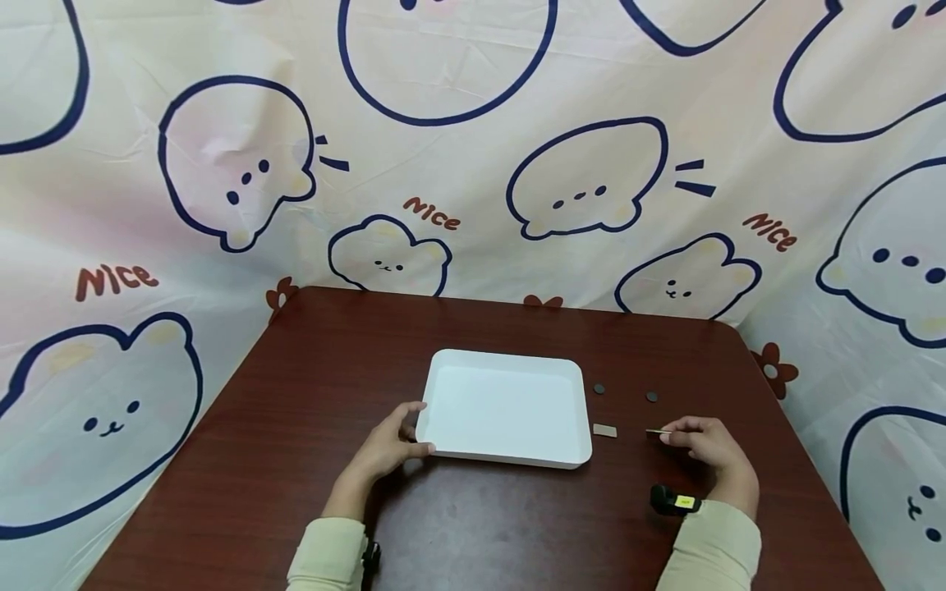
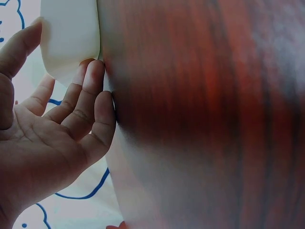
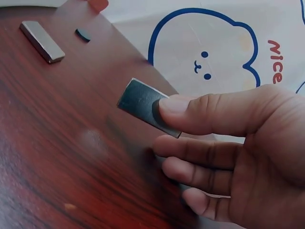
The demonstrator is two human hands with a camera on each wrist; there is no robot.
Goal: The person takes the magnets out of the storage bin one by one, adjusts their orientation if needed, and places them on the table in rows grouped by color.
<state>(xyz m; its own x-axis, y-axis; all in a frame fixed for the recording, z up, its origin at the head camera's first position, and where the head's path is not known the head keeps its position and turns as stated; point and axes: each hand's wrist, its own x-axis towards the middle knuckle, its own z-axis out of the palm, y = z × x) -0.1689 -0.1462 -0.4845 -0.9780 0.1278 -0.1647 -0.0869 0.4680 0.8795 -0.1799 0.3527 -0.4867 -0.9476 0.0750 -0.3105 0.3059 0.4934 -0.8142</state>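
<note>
A white rectangular tray (image 1: 506,447) lies on the dark brown table, and my left hand (image 1: 386,439) holds its near left corner. In the left wrist view the thumb reaches one side of the tray (image 2: 71,33) while the fingers meet the corner. To the right of the tray, my right hand (image 1: 705,443) pinches a small rectangular metal plate (image 3: 139,102) just above the table, its dark face toward the wrist camera. The other right fingers are loosely bent. Between tray and right hand rests a similar silvery rectangular plate (image 1: 604,430).
Two small dark discs, a left disc (image 1: 599,389) and a right disc (image 1: 652,396), lie on the table (image 1: 222,492) beyond the plates. A cartoon-printed cloth (image 1: 473,164) stands behind the table and along both sides.
</note>
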